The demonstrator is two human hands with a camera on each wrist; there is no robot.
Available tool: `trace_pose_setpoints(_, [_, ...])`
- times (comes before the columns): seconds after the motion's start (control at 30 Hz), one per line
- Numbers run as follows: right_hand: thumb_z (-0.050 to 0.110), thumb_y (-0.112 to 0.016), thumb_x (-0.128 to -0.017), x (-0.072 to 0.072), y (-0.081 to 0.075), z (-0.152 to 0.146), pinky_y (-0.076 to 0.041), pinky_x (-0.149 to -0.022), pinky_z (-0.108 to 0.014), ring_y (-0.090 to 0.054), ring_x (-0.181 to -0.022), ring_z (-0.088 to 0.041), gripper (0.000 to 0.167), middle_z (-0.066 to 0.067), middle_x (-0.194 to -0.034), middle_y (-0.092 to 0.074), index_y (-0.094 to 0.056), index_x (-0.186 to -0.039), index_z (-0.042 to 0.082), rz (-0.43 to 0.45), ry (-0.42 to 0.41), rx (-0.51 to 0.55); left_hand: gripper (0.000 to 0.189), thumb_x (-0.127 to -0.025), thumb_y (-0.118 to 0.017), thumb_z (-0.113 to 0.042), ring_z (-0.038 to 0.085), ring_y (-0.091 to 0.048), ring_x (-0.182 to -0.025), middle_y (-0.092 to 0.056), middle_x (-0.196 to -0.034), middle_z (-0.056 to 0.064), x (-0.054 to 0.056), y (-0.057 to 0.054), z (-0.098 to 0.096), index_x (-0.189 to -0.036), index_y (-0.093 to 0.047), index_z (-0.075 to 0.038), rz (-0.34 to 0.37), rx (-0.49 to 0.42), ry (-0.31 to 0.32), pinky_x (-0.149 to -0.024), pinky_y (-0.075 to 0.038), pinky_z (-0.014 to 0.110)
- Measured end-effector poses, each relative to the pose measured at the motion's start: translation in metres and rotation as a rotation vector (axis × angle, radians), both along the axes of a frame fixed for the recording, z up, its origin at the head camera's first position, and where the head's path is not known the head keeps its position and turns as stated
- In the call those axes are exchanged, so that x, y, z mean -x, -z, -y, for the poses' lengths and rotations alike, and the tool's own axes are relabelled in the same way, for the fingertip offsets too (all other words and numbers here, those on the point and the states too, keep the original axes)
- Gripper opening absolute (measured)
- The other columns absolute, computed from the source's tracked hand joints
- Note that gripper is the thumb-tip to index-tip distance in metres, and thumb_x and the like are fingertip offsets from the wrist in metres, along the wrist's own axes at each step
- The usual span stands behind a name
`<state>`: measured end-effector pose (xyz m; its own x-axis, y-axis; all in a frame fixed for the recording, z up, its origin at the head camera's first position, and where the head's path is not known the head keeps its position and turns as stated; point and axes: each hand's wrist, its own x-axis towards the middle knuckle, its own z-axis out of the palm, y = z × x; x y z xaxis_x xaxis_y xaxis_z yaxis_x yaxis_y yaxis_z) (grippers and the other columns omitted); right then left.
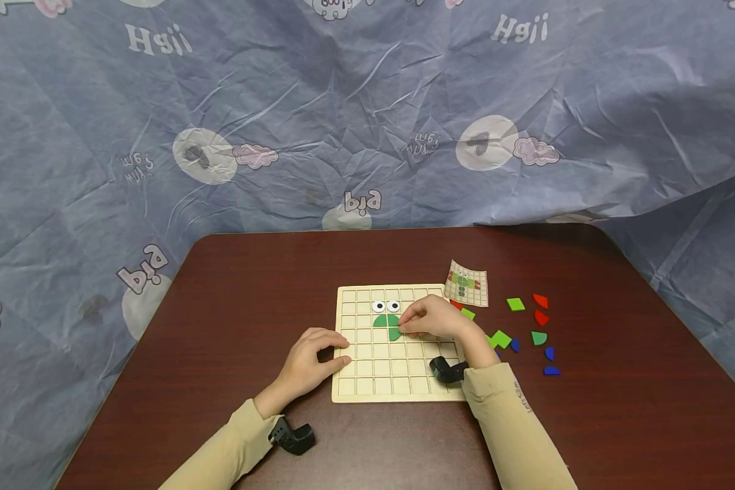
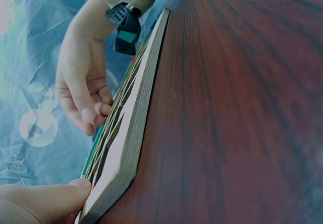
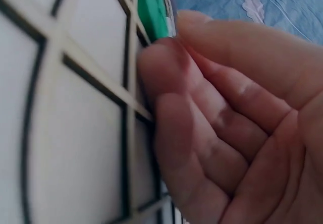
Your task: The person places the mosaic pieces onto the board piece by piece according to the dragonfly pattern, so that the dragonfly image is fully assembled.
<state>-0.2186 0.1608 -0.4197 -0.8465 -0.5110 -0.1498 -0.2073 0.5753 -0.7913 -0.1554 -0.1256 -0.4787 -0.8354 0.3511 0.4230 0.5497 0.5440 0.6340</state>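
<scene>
A pale wooden grid board (image 1: 364, 388) lies on the table. Set in it are two white eye discs (image 1: 378, 307) and several green quarter-circle pieces (image 1: 380, 320). My right hand (image 1: 437, 318) is over the board, thumb and fingers curled at the right edge of the green pieces. In the right wrist view its fingertips meet the end of a green quarter-circle piece (image 3: 152, 12), which they partly hide. My left hand (image 1: 306, 361) rests at the board's left edge with relaxed fingers; its thumb (image 2: 70, 199) touches the rim in the left wrist view.
A small pattern card (image 1: 467, 284) lies by the board's upper right corner. Right of the board are scattered light green squares (image 1: 515, 304), red pieces (image 1: 541, 301), blue pieces (image 1: 551, 371) and a green piece (image 1: 538, 338). A printed cloth (image 1: 318, 122) hangs behind the table.
</scene>
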Motion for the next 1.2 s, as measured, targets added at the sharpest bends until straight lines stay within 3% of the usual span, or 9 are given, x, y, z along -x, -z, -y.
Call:
trace_pose_setpoints(0.2, [0.019, -0.069, -0.085, 0.000, -0.011, -0.013, -0.049, -0.075, -0.034, -0.060, -0.083, -0.015, 0.023, -0.003, -0.091, -0.069, -0.072, -0.101, 0.003, -0.038, -0.025, -0.011, 0.022, -0.076, -0.078, -0.021, 0.016, -0.053, -0.105, -0.066, -0.103, -0.005, 0.000, 0.000, 0.000, -0.096, -0.073, -0.015, 0.003, -0.002, -0.002, -0.089, -0.044, 0.038])
trace_pose_setpoints(0.37, [0.018, -0.069, -0.086, -0.001, -0.020, -0.029, -0.049, -0.080, -0.038, -0.062, -0.092, -0.020, 0.027, -0.006, -0.099, -0.069, -0.069, -0.107, 0.002, -0.043, 0.008, 0.021, 0.022, -0.076, -0.078, -0.021, 0.016, -0.054, -0.104, -0.066, -0.102, -0.005, 0.000, 0.000, 0.000, -0.096, -0.073, -0.015, -0.007, -0.002, -0.004, -0.088, -0.045, 0.037])
trace_pose_setpoints(0.6, [0.023, -0.069, -0.086, -0.004, -0.032, -0.057, -0.050, -0.081, -0.035, -0.062, -0.092, -0.020, 0.034, -0.005, -0.098, -0.069, -0.066, -0.112, 0.001, -0.038, 0.112, 0.068, 0.021, -0.077, -0.077, -0.023, 0.015, -0.054, -0.104, -0.066, -0.102, -0.005, -0.001, 0.000, 0.000, -0.096, -0.073, -0.015, -0.011, 0.002, -0.004, -0.088, -0.045, 0.036])
trace_pose_setpoints(0.8, [0.026, -0.068, -0.087, -0.011, -0.038, -0.088, -0.050, -0.085, -0.040, -0.063, -0.094, -0.028, 0.040, -0.010, -0.101, -0.067, -0.063, -0.117, 0.000, -0.058, 0.192, 0.083, 0.021, -0.078, -0.076, -0.023, 0.015, -0.053, -0.104, -0.066, -0.103, -0.004, -0.001, 0.000, 0.000, -0.097, -0.073, -0.016, 0.001, 0.007, -0.007, -0.089, -0.045, 0.036])
trace_pose_setpoints(1.0, [0.033, -0.070, -0.085, -0.021, -0.038, -0.120, -0.050, -0.084, -0.035, -0.063, -0.093, -0.017, 0.048, -0.011, -0.106, -0.066, -0.061, -0.120, 0.001, -0.055, 0.287, 0.029, 0.022, -0.077, -0.077, -0.023, 0.016, -0.054, -0.104, -0.066, -0.102, -0.004, -0.001, 0.000, 0.000, -0.097, -0.072, -0.015, -0.005, 0.011, -0.005, -0.088, -0.045, 0.037])
trace_pose_setpoints(1.1, [0.033, -0.070, -0.085, -0.025, -0.036, -0.135, -0.050, -0.082, -0.029, -0.063, -0.093, -0.011, 0.050, -0.014, -0.110, -0.065, -0.059, -0.122, 0.001, -0.050, 0.306, 0.025, 0.022, -0.077, -0.077, -0.023, 0.015, -0.054, -0.104, -0.066, -0.102, -0.004, -0.001, -0.001, 0.000, -0.097, -0.073, -0.015, 0.005, 0.010, -0.005, -0.089, -0.044, 0.037])
trace_pose_setpoints(1.2, [0.031, -0.068, -0.087, -0.028, -0.034, -0.147, -0.051, -0.083, -0.030, -0.063, -0.093, -0.007, 0.051, -0.017, -0.115, -0.063, -0.056, -0.126, 0.000, -0.046, 0.307, 0.044, 0.021, -0.078, -0.076, -0.024, 0.014, -0.053, -0.104, -0.066, -0.102, -0.005, -0.001, -0.001, 0.000, -0.097, -0.073, -0.016, 0.019, 0.013, -0.008, -0.090, -0.044, 0.036])
